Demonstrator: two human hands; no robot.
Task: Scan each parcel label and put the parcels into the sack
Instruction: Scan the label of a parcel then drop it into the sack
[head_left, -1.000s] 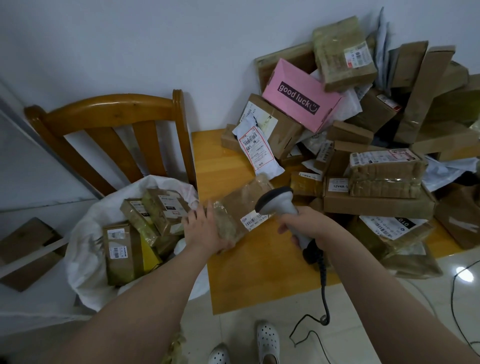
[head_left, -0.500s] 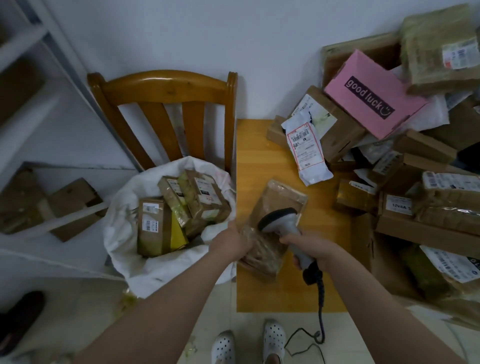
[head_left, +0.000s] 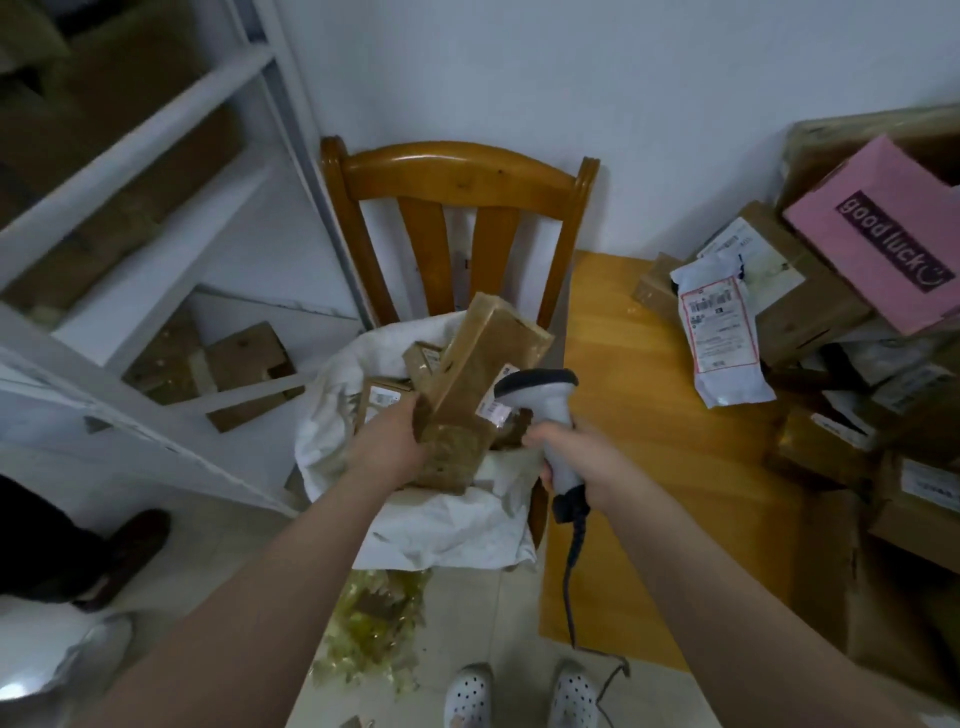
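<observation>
My left hand (head_left: 392, 441) grips the lower end of a long brown taped parcel (head_left: 483, 374), tilted up over the open white sack (head_left: 431, 525) on the chair seat. A white label sits on the parcel's right side. My right hand (head_left: 571, 452) holds a grey barcode scanner (head_left: 540, 395) by its handle, its head right at that label. Several brown labelled parcels (head_left: 384, 397) lie inside the sack.
A wooden chair (head_left: 457, 176) carries the sack. To its right a wooden table (head_left: 649, 415) bears a heap of parcels, a pink "good luck" box (head_left: 878, 239) and a white mailer bag (head_left: 719, 332). White shelving (head_left: 171, 218) stands on the left. Crumpled wrap (head_left: 374, 623) lies on the floor.
My left hand has carried the parcel leftward off the table to above the sack. The scanner followed and stays at the label. My view swung left.
</observation>
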